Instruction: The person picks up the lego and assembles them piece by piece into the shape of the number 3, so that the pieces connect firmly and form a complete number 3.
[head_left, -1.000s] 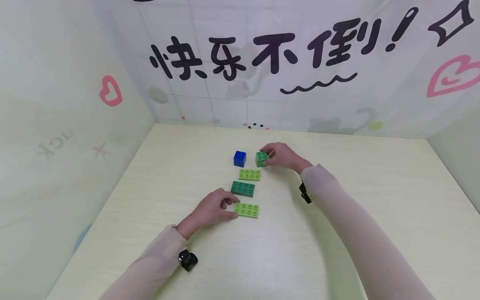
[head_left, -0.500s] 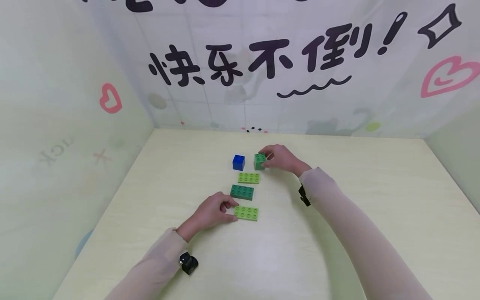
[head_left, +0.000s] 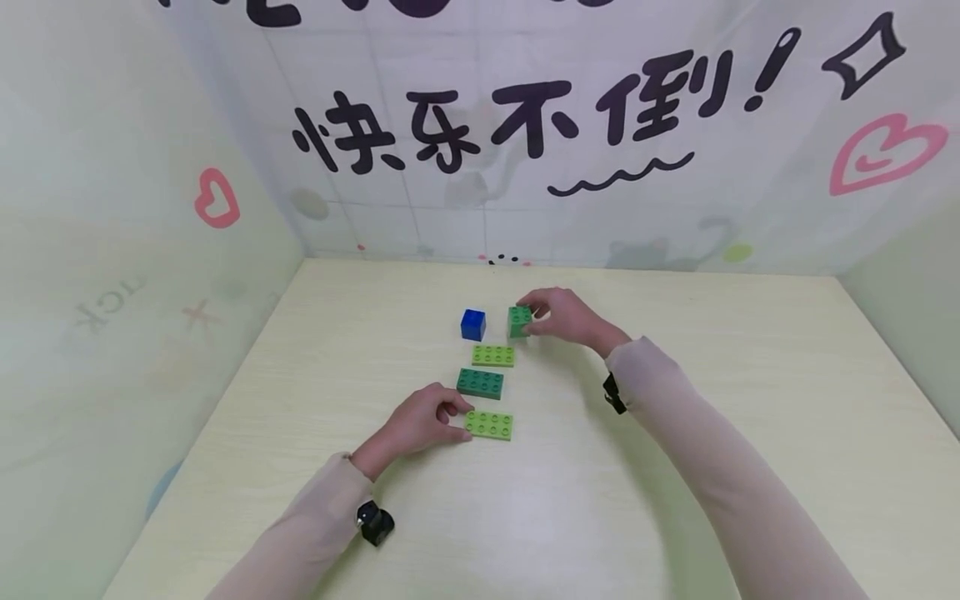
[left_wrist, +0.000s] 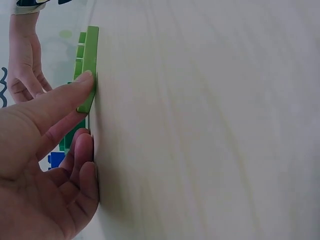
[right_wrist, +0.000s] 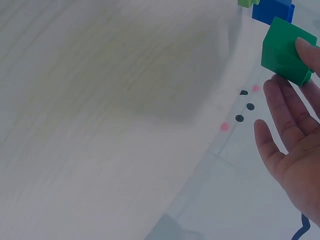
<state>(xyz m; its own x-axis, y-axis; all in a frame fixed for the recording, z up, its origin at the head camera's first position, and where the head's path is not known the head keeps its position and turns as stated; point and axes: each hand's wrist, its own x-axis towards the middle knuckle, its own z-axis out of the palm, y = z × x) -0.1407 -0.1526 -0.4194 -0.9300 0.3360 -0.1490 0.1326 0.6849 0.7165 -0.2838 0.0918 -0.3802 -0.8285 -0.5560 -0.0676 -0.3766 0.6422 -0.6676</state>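
While the left hand (head_left: 420, 423) lies low on the pale wooden table (head_left: 675, 500), its forefinger and thumb close on the left end of a light-green flat plate (head_left: 489, 425), the remaining fingers curling loosely toward the palm. In the left wrist view the forefinger (left_wrist: 60, 97) presses along the edge of the same plate (left_wrist: 89, 65), which lies flat on the table. The right hand (head_left: 566, 317) pinches a small green cube brick (head_left: 520, 321) between thumb and fingertips; the right wrist view shows a fingertip (right_wrist: 307, 50) on the side of the cube (right_wrist: 285, 50) with the palm open behind it, but does not show whether the cube rests on the table or is raised just off it.

Taking the dark-green brick (head_left: 480, 382) as landmark, the gripped light-green plate lies just nearer the person than it, apart from it. A second light-green plate (head_left: 493, 356) lies just beyond the dark-green brick. The green cube sits farther still, beyond and slightly right of the dark-green brick, and a blue cube brick (head_left: 472, 324) stands beyond and slightly left of it, beside the green cube without touching it.

Both forearms wear pale sleeves (head_left: 705, 450); a black wrist-mounted device (head_left: 375, 523) shows under the left one. Behind the dark-green brick, the back wall (head_left: 525, 208) carries black characters and pink hearts.
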